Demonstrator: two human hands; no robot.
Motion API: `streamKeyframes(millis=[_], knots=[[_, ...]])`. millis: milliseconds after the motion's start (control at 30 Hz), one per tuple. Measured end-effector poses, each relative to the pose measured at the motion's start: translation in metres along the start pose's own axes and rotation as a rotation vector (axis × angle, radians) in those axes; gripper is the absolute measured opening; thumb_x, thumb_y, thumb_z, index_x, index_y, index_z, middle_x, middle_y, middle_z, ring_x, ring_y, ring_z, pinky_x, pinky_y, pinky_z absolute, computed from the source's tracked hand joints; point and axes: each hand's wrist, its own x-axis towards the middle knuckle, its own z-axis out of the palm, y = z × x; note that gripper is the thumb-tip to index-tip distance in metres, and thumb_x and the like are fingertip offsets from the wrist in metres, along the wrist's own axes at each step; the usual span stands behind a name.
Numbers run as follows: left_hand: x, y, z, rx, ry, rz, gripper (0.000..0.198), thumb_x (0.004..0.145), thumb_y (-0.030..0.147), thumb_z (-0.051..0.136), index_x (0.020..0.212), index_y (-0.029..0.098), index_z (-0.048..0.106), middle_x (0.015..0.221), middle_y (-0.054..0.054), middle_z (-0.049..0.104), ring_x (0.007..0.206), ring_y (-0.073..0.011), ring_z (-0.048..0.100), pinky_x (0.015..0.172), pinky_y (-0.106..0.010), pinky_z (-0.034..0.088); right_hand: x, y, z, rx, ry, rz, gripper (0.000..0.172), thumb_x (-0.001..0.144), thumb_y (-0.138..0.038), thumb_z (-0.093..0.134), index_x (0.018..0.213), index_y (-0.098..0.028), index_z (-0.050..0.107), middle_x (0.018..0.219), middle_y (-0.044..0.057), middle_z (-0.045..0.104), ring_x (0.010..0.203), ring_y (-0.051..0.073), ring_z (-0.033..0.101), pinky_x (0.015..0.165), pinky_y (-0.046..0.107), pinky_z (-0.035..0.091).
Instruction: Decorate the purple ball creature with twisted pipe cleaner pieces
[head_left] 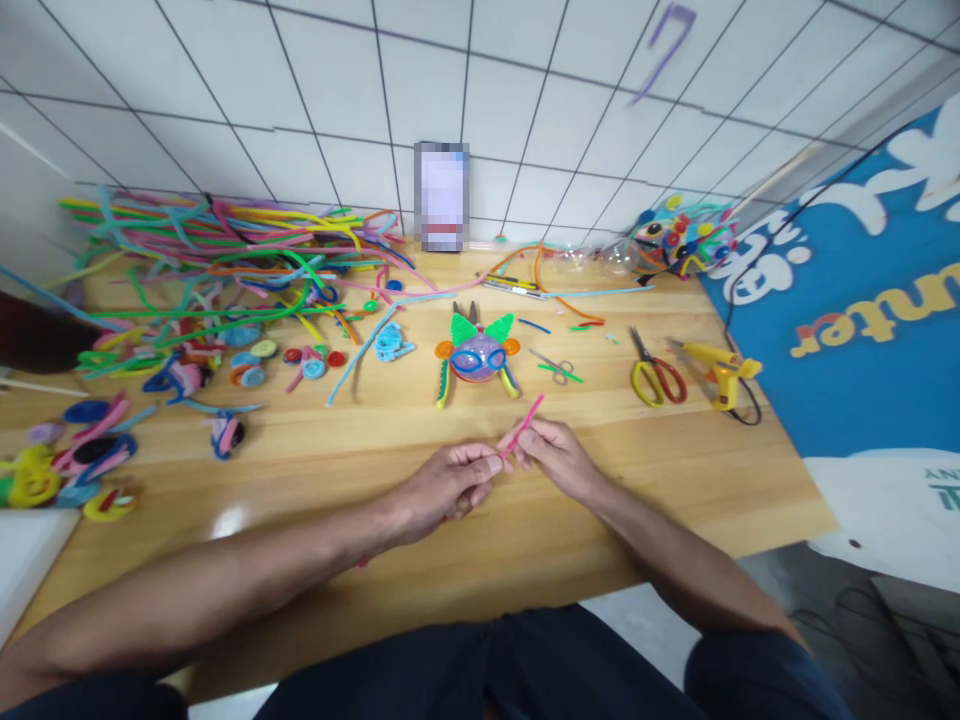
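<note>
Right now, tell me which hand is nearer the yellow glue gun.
Right. The right hand is left of the glue gun, the left hand farther left; both pinch a pink pipe cleaner.

left hand [450,485], right hand [559,458], fingers [491,465] pinched shut

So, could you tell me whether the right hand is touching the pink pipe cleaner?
Touching. The head view shows the right hand pinching the pink pipe cleaner, whose free end sticks out above its fingers.

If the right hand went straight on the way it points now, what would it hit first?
Probably the left hand: the right hand points straight at it from close by, and both pinch the pink pipe cleaner.
</note>
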Motion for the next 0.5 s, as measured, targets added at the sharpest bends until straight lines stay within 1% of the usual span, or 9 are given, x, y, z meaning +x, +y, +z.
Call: streamKeyframes(millis=[67,167,333,400,500], knots=[[0.0005,-0.0004,-0.0002,0.002,-0.01,-0.014,0.06,0.079,0.072,0.077,0.099,0.017,0.063,0.054,0.01,0.046,0.041,-0.0055,0.026,0.044,-0.022,0.015,-0.0007,0.0002,0.0002,-0.036,-0.032,0.015,0.055,0.094,-0.07,0.067,0.086,-0.018,0.08,0.064,0.0,0.066,0.057,0.012,0.056,0.057,0.025,0.047],[0.0007,-0.0025,-0.0008,0.045,-0.031,-0.003,0.06,0.081,0.074,0.074,0.098,0.017,0.065,0.052,0.01,0.045,0.042,-0.0062,0.026,0.045,-0.023,0.017,-0.0027,0.0013,0.0011,-0.018,0.025,0.008,0.055,0.094,-0.07,0.068,0.083,-0.018,0.08,0.065,0.001,0.068,0.056,0.012,0.058,0.057,0.025,0.047],[-0.0023,-0.0068,-0.0001,0.21,-0.089,0.053,0.06,0.088,0.074,0.065,0.098,0.014,0.071,0.051,0.006,0.051,0.045,-0.0084,0.032,0.049,-0.024,0.025,-0.0076,0.0036,0.007,0.027,0.075,0.009,0.051,0.091,-0.067,0.072,0.078,-0.018,0.079,0.064,0.002,0.07,0.056,0.013,0.06,0.055,0.026,0.046],[-0.0041,-0.0067,0.0022,0.229,-0.069,0.106,0.06,0.091,0.071,0.062,0.101,0.013,0.073,0.052,0.006,0.052,0.047,-0.0087,0.033,0.05,-0.024,0.026,-0.0075,0.0026,0.0068,0.057,0.127,0.009,0.05,0.088,-0.068,0.075,0.076,-0.019,0.078,0.062,0.002,0.068,0.053,0.013,0.057,0.053,0.026,0.045],[-0.0062,-0.0039,0.0061,0.171,-0.045,0.136,0.057,0.093,0.068,0.06,0.107,0.014,0.072,0.057,0.005,0.055,0.047,-0.0087,0.032,0.05,-0.024,0.024,-0.0054,-0.0013,0.0002,0.121,0.269,-0.018,0.046,0.083,-0.066,0.081,0.074,-0.022,0.076,0.061,0.001,0.066,0.05,0.013,0.053,0.051,0.027,0.044]])
